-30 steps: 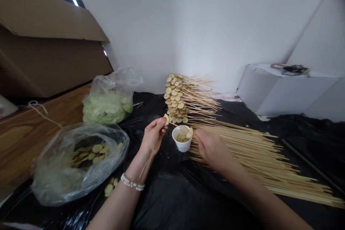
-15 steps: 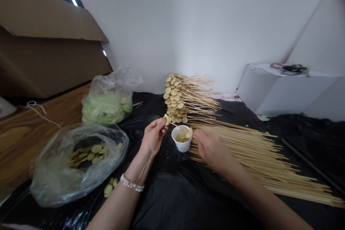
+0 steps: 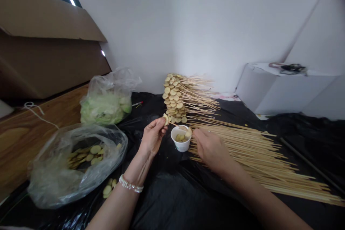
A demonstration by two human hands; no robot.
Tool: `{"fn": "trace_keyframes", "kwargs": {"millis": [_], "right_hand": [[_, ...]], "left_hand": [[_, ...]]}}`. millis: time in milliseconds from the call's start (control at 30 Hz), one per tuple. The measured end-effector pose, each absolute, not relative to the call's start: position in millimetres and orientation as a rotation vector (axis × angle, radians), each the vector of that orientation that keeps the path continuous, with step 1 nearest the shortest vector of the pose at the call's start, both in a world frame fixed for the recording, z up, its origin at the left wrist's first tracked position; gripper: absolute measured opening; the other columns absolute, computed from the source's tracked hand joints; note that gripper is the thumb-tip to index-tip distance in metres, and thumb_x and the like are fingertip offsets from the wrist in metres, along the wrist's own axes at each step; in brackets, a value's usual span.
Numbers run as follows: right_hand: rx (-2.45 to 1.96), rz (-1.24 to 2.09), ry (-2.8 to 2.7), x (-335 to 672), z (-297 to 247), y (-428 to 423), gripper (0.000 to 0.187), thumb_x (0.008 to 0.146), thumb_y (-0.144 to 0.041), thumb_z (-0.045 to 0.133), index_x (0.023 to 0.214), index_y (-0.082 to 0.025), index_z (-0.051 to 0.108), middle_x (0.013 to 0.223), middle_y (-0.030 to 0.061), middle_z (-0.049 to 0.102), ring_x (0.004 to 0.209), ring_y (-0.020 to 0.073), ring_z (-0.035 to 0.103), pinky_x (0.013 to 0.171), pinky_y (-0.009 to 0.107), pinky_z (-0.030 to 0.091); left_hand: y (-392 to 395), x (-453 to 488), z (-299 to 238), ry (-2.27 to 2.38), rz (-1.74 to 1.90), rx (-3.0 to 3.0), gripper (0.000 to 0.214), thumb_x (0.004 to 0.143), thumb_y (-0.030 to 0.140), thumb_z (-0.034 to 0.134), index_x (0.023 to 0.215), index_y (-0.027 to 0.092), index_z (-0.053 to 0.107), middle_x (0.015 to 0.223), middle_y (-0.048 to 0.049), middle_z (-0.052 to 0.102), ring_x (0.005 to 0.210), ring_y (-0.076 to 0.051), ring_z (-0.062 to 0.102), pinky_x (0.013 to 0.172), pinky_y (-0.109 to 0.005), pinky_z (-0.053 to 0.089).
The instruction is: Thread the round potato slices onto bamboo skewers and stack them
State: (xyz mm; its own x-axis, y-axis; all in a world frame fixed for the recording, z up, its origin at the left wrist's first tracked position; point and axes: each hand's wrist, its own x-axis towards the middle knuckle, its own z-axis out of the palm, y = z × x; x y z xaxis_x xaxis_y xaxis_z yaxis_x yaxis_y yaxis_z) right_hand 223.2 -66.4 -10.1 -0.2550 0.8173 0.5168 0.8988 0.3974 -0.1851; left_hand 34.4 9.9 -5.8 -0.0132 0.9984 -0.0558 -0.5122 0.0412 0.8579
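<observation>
Black plastic sheeting (image 3: 172,194) across the lower centre, loose slices (image 3: 107,191) at lower left, beside a clear bag (image 3: 54,187). At mid-frame, right hand (image 3: 211,147) with fingers curled tight round a thin skewer (image 3: 173,124), grip partly hidden; left hand (image 3: 153,136) with fingers pinched on a pale slice (image 3: 166,119) at the skewer's left end, further slices (image 3: 189,132) along the stick over a white cup (image 3: 180,147). Likeliest trouble: a split slice or pricked left fingers, from pushing crooked or too hard; a tipped cup, from a low right hand. Beyond, at centre, a heap of threaded slices (image 3: 174,95), liable to slump if nudged, before a white wall (image 3: 172,25).
</observation>
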Motion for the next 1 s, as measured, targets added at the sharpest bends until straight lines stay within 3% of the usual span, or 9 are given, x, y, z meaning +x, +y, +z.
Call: {"fn": "trace_keyframes", "kwargs": {"millis": [200, 433, 633, 833, 1000], "right_hand": [[-1.426, 0.038, -2.105, 224.8, -10.0, -62.8, 0.019, 0.09, -0.011, 0.039, 0.08, -0.018, 0.053, 0.075, 0.0023, 0.06, 0.067, 0.0144, 0.051, 0.063, 0.027, 0.031], [-1.464, -0.092, -2.1, 221.6, -10.1, -65.4, 0.022, 0.091, -0.012, 0.036, 0.083, -0.017, 0.056, 0.076, 0.0049, 0.06, 0.066, 0.0159, 0.049, 0.061, 0.029, 0.029], [-1.434, 0.045, -2.088, 221.4, -8.4, -64.9, 0.02, 0.09, -0.011, 0.037, 0.081, -0.018, 0.054, 0.074, 0.0026, 0.059, 0.066, 0.0142, 0.05, 0.062, 0.027, 0.03], [-1.5, -0.16, -2.1, 217.6, -11.2, -67.6, 0.022, 0.086, -0.007, 0.037, 0.085, -0.017, 0.057, 0.077, 0.005, 0.06, 0.063, 0.0151, 0.049, 0.058, 0.029, 0.026], [-1.397, 0.052, -2.054, 221.2, -9.8, -63.6, 0.02, 0.092, -0.015, 0.038, 0.079, -0.018, 0.053, 0.073, 0.0021, 0.058, 0.065, 0.0138, 0.049, 0.061, 0.026, 0.03]], "left_hand": [[9.5, 34.6, -6.2, 0.848, 1.386, 0.77, 0.029, 0.053, 0.025, 0.086, 0.073, 0.009, 0.071, 0.067, -0.0031, 0.064, 0.055, -0.004, 0.053, 0.047, -0.011, 0.04], [9.1, 35.1, -4.7, 0.842, 1.389, 0.763, 0.029, 0.051, 0.025, 0.087, 0.07, 0.01, 0.071, 0.067, -0.0036, 0.065, 0.056, -0.004, 0.053, 0.046, -0.011, 0.04], [8.3, 35.4, -5.3, 0.845, 1.388, 0.771, 0.029, 0.051, 0.025, 0.087, 0.071, 0.01, 0.072, 0.068, -0.0034, 0.065, 0.056, -0.004, 0.053, 0.047, -0.011, 0.041], [9.6, 35.7, -6.6, 0.833, 1.397, 0.789, 0.029, 0.053, 0.026, 0.086, 0.071, 0.009, 0.071, 0.068, -0.0037, 0.066, 0.056, -0.004, 0.054, 0.048, -0.011, 0.041], [9.5, 36.5, -7.1, 0.834, 1.397, 0.781, 0.031, 0.052, 0.027, 0.087, 0.072, 0.01, 0.071, 0.069, -0.004, 0.066, 0.057, -0.004, 0.054, 0.049, -0.011, 0.042]]}}
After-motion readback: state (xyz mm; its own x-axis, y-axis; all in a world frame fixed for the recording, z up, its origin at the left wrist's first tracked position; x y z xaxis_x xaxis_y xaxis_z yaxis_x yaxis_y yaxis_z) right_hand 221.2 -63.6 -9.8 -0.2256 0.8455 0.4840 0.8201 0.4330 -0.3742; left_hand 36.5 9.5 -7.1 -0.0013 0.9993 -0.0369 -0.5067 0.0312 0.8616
